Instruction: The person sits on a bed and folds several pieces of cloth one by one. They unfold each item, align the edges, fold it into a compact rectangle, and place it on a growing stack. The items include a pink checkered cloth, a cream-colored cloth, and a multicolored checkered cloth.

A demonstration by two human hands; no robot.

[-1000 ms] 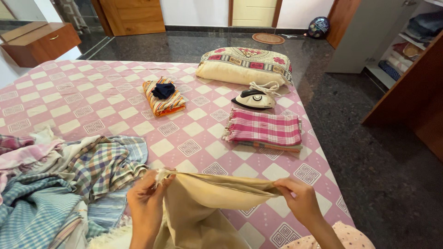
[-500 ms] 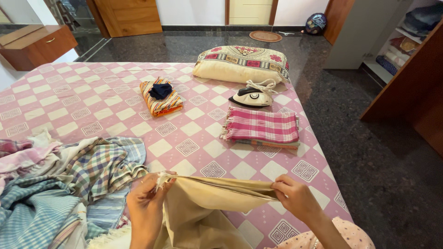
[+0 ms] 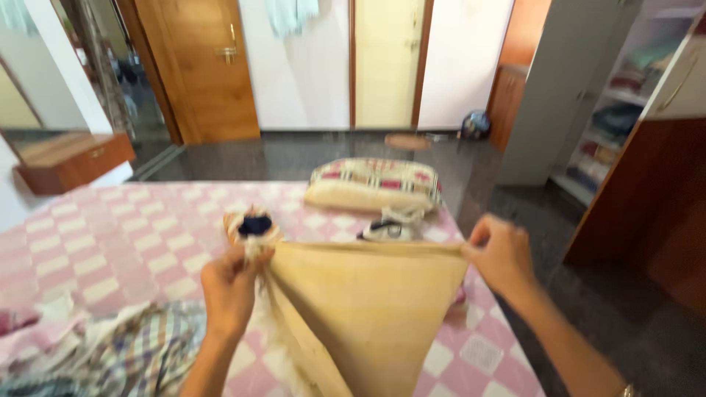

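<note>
Both hands pinch the top edge of a tan cloth (image 3: pixel 368 309), the left hand (image 3: pixel 232 290) bunching one corner, the right hand (image 3: pixel 500 257) closed on the other, so it hangs taut above the pink checked bed (image 3: pixel 110 250). It looks light and limp, best held by its corners. Beyond the cloth lie a pillow (image 3: pixel 371 184) and a small folded bundle (image 3: pixel 254 224); left of it, crumpled plaid clothes (image 3: pixel 125 353).

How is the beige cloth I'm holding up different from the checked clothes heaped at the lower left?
The beige cloth is plain and one colour; the checked clothes are plaid, in mixed colours. The beige cloth hangs lifted, stretched by its top edge between the left hand and the right hand; the checked clothes lie crumpled on the pink checked bedspread, untouched. Both are soft fabric at the near end of the bed.
</note>
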